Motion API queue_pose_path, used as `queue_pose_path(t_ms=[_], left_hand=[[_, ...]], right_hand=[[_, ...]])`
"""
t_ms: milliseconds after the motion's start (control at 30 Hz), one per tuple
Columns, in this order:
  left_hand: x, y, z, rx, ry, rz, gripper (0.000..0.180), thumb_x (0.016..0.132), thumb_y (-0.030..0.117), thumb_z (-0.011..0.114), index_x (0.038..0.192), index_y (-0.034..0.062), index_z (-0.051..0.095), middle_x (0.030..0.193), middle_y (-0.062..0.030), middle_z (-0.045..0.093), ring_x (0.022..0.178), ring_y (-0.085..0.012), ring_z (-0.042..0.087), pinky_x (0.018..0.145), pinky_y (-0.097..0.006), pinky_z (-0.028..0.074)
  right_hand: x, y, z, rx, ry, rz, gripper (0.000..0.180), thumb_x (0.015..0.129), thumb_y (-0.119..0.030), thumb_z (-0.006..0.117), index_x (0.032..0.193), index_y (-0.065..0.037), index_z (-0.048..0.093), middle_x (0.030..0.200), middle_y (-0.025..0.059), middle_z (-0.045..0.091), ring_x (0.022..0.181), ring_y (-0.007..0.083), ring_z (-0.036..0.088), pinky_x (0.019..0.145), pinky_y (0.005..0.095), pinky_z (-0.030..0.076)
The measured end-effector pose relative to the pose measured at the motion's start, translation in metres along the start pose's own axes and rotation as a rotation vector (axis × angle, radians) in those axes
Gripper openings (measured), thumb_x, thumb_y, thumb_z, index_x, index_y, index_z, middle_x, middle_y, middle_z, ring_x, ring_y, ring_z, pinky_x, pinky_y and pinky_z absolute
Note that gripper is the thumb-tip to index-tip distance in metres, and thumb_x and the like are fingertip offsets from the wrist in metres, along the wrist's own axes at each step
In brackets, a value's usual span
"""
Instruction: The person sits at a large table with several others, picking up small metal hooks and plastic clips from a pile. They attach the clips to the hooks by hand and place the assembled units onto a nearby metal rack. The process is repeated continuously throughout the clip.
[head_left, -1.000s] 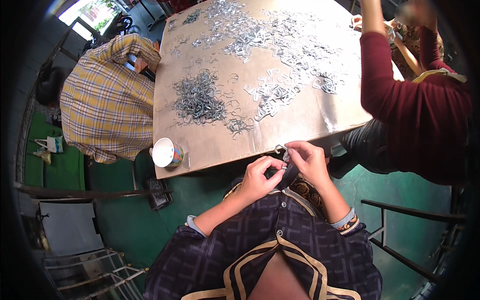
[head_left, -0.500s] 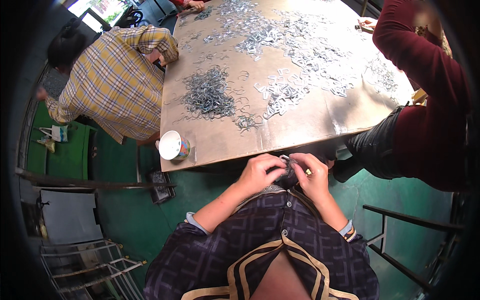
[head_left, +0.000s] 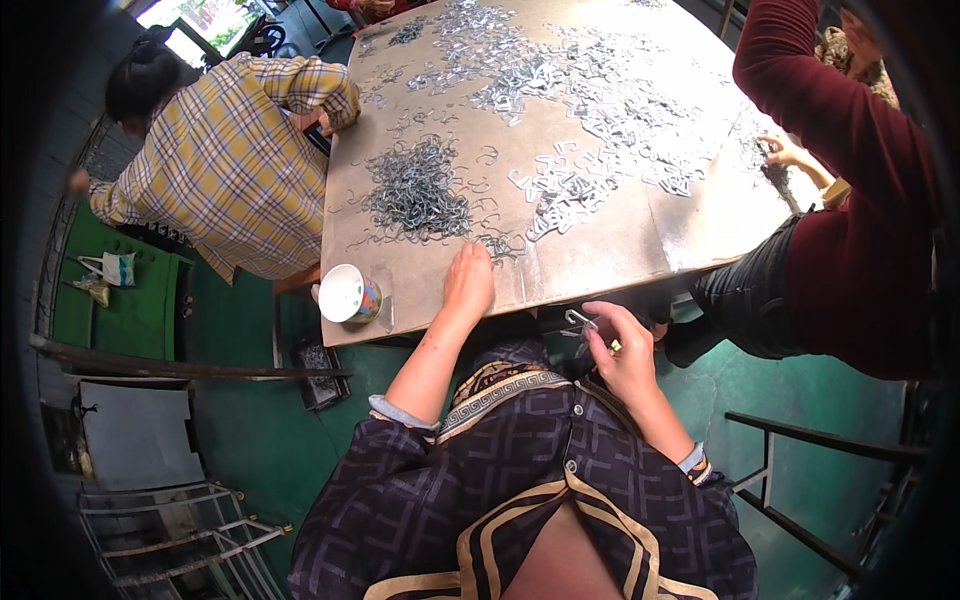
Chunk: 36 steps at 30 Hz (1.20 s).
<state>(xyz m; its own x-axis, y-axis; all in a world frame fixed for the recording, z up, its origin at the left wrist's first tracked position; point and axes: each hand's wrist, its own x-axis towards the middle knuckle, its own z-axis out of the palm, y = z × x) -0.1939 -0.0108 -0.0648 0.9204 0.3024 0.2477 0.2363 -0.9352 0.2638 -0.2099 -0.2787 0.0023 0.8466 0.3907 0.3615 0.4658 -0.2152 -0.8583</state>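
Observation:
My right hand (head_left: 622, 345) is closed on a small bent metal hook (head_left: 576, 320), held just off the table's near edge. The hook's curved end sticks out past the fingertips. At the table, my left hand (head_left: 468, 285) has its fingers bunched over a few loose curved wire clips (head_left: 503, 246). What lies between those fingertips is hidden. Just beyond it rises a dense pile of thin grey wire clips (head_left: 420, 190). Farther right, many flat silvery metal hooks (head_left: 570, 195) are spread over the tabletop (head_left: 600, 275).
A paper cup (head_left: 350, 293) stands at the table's near left corner. A person in a plaid shirt (head_left: 230, 165) sits on the left. Close on the right is a person in a dark red sleeve (head_left: 840, 90), with another hand (head_left: 785, 152) beyond. A metal bar frame (head_left: 790, 500) stands lower right.
My left hand has left the right one and moved forward and left to the clips on the table. The right hand stays in place with the hook, now more exposed.

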Motion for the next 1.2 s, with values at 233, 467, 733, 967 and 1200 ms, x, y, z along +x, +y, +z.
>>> queue_pose_path(t_ms=[233, 467, 733, 967, 1200], left_hand=[[-0.029, 0.048, -0.060, -0.724, -0.130, 0.074, 0.012, 0.088, 0.004, 0.061, 0.098, -0.0023, 0.063, 0.083, -0.0108, 0.067, 0.073, -0.0188, 0.064, 0.065, -0.030, 0.050], [-0.061, 0.084, -0.082, -1.177, -0.500, -0.041, 0.007, 0.085, 0.006, 0.070, 0.088, 0.0007, 0.065, 0.085, 0.0009, 0.060, 0.068, -0.0032, 0.052, 0.062, -0.018, 0.042], [-0.061, 0.084, -0.075, -1.147, -0.424, 0.118, 0.008, 0.084, 0.009, 0.072, 0.085, 0.0043, 0.066, 0.092, -0.0011, 0.054, 0.080, -0.0077, 0.052, 0.070, -0.022, 0.042], [-0.054, 0.081, -0.063, -1.247, -0.436, 0.105, 0.007, 0.089, 0.006, 0.064, 0.093, 0.0012, 0.062, 0.094, -0.0036, 0.059, 0.086, -0.0104, 0.056, 0.078, -0.025, 0.046], [-0.038, 0.082, -0.070, -1.236, -0.488, 0.052, 0.005, 0.091, 0.002, 0.058, 0.096, -0.0006, 0.059, 0.100, -0.0085, 0.067, 0.095, -0.0140, 0.061, 0.087, -0.030, 0.049]], right_hand=[[-0.003, 0.003, 0.002, 0.054, -0.035, 0.078, 0.040, 0.078, 0.008, 0.065, 0.116, -0.003, 0.060, 0.090, 0.0101, 0.063, 0.074, 0.0165, 0.063, 0.066, 0.0272, 0.052], [-0.004, -0.005, 0.005, 0.074, -0.075, 0.092, 0.043, 0.078, 0.009, 0.065, 0.119, -0.005, 0.058, 0.091, 0.0107, 0.064, 0.073, 0.0173, 0.063, 0.066, 0.0283, 0.052], [-0.003, -0.010, 0.004, 0.070, -0.100, 0.089, 0.045, 0.078, 0.009, 0.063, 0.120, -0.006, 0.057, 0.090, 0.0114, 0.064, 0.073, 0.0184, 0.065, 0.066, 0.0293, 0.052], [0.007, -0.005, 0.006, 0.093, -0.155, 0.077, 0.046, 0.078, 0.008, 0.063, 0.121, -0.006, 0.056, 0.088, 0.0117, 0.066, 0.074, 0.0182, 0.067, 0.067, 0.0287, 0.054], [0.047, 0.040, 0.001, 0.247, -0.097, 0.132, 0.036, 0.080, 0.000, 0.066, 0.116, -0.001, 0.060, 0.078, 0.0064, 0.066, 0.067, 0.0107, 0.063, 0.064, 0.0242, 0.052]])
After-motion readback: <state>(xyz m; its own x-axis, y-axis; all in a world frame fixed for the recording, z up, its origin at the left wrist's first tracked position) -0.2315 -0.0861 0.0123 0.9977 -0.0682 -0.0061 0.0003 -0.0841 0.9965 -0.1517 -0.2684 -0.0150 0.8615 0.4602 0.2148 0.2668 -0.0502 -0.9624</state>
